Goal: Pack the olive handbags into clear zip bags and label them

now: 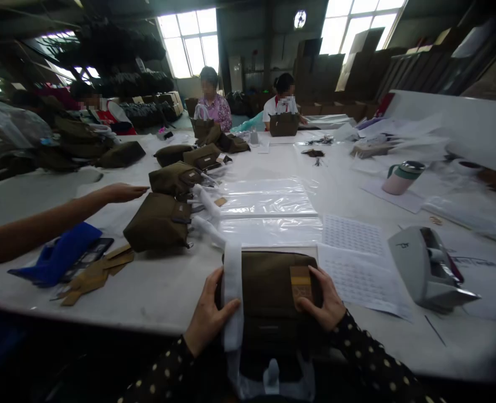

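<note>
Brown bag point(264, 285) gripped both-handed at worktop point(159, 296)'s near edge.
Left hand point(214, 313) half-curled, thumb over white wrap point(233, 274); bag lies between hands, far edge running left-right (long axis unclear); right hand point(326, 302), nearer the tag point(300, 282), half-curled, thumb on it.

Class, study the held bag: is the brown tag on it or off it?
On: the tag lies against the bag, the right hand touching the tag's edge.

A pink tumbler point(400, 179) with a green handle sits on the desk point(159, 302), beyond a grey tape dispenser point(415, 268); over behind everyone, bright windows point(195, 53) glare from the back wall point(248, 39).
</note>
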`<action>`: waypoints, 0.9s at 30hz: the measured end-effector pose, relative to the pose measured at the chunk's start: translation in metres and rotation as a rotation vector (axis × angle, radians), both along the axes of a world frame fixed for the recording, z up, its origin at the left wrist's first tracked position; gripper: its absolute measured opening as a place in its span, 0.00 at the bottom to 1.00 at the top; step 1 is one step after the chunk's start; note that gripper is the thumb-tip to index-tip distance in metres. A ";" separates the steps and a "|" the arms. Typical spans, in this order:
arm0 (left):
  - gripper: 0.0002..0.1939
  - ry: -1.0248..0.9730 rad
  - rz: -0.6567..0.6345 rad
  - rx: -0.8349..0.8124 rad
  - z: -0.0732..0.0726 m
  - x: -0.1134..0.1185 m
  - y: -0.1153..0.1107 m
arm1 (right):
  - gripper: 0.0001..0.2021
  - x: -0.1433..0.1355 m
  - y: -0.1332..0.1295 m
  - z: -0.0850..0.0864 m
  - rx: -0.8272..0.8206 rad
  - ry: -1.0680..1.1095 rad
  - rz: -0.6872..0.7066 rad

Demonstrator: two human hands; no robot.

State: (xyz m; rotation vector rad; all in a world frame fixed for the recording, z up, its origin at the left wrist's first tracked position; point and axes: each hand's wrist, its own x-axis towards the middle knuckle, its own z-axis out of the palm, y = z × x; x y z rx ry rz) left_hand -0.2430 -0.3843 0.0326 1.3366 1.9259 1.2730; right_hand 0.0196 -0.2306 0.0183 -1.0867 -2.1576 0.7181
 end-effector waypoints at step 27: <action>0.33 0.372 0.048 0.149 0.019 -0.011 0.039 | 0.21 -0.034 0.128 0.099 -0.177 -0.316 0.752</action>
